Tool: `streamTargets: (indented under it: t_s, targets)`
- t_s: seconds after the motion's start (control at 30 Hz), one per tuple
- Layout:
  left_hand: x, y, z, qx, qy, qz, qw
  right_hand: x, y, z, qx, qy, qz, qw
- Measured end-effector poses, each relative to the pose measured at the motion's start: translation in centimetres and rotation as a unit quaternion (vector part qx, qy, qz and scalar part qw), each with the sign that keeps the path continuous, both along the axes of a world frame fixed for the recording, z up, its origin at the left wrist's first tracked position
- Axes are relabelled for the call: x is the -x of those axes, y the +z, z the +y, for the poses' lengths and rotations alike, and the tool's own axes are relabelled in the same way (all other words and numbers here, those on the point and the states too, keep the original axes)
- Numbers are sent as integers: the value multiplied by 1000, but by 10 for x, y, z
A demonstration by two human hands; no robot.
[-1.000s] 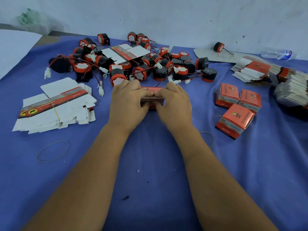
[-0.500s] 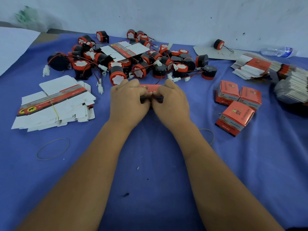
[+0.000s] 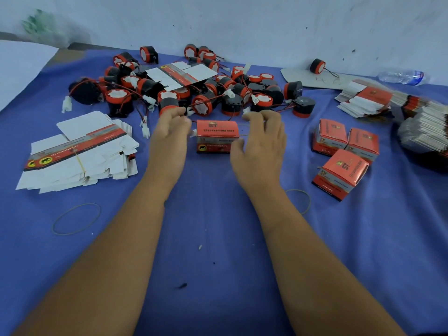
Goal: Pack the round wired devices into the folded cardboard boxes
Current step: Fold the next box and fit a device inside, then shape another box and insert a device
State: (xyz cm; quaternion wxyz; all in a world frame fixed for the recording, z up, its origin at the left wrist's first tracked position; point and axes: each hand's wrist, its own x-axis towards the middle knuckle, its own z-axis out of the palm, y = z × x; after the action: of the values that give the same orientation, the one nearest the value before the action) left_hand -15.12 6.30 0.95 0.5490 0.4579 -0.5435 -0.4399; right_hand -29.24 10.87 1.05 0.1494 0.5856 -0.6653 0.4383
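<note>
A closed red and grey cardboard box (image 3: 216, 137) stands on the blue cloth between my hands. My left hand (image 3: 169, 134) hovers just left of it with relaxed fingers, holding nothing. My right hand (image 3: 261, 139) is just right of the box, fingers loosely spread, thumb near the box's lower right corner. Behind them lies a heap of round black and red wired devices (image 3: 198, 93) with white plugs. Three closed boxes (image 3: 344, 154) sit to the right.
A banded stack of flat unfolded boxes (image 3: 77, 151) lies at the left, more flat boxes (image 3: 368, 98) at the far right, one flat box (image 3: 181, 73) on the heap. Rubber bands (image 3: 76, 218) lie on the cloth. A plastic bottle (image 3: 402, 76) rests by the wall.
Both hands have let go of the box and moved apart to its sides. The box now stands uncovered on the cloth.
</note>
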Motion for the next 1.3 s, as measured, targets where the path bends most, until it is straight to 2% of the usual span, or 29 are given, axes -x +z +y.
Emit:
streamTargets:
  t_s: [0.07,0.1,0.17,0.27,0.37,0.47,0.57,0.6,0.67,0.7,0.73,0.77,0.83,0.87,0.9,0.97,1.03,1.13,1.2,1.3]
  targets:
    - [5,2,1,-82,-159,89,980,-3,4,4,75,0,-6,997]
    - [8,2,3,-99,-220,106,965,-5,6,5,103,4,-2,995]
    - [14,2,8,-99,-268,115,951,-9,6,6,135,28,18,990]
    - [16,4,8,-70,-198,92,973,-12,4,5,116,107,16,987]
    - [10,5,3,-53,-91,70,992,-9,0,1,-6,148,-80,986]
    - [2,3,2,19,20,-33,999,2,-2,-7,-89,101,-215,967]
    - [-4,4,2,77,93,-91,988,20,1,-13,-80,27,-382,920]
    - [-7,6,3,98,114,-102,983,27,2,-14,-83,-8,-400,913]
    - [-17,9,2,151,193,-205,947,38,2,-16,-125,-113,-349,922]
    - [-24,9,-1,164,245,-292,910,41,2,-16,-139,-151,-320,925]
    - [-30,9,-4,146,282,-381,868,41,3,-15,-144,-168,-299,929]
    - [-36,8,-6,88,287,-453,840,39,3,-14,-141,-167,-277,936]
    - [-42,9,-6,-54,222,-530,817,30,1,-12,-131,-141,-208,959]
    - [-42,9,-5,-96,182,-552,808,25,0,-11,-129,-119,-166,970]
    - [-39,8,-4,-109,154,-575,796,18,-1,-10,-129,-90,-126,979]
    - [-30,5,0,-78,130,-614,775,2,-4,-8,-128,-26,-53,990]
    - [-19,4,5,-17,125,-627,769,-10,-6,-7,-123,30,-1,992]
    - [-10,4,8,48,140,-597,788,-19,-10,-7,-126,107,23,986]
    - [-9,5,7,68,133,-577,803,-21,-11,-8,-147,166,-27,975]
    - [-6,6,7,100,131,-527,834,-22,-9,-7,-204,212,-182,938]
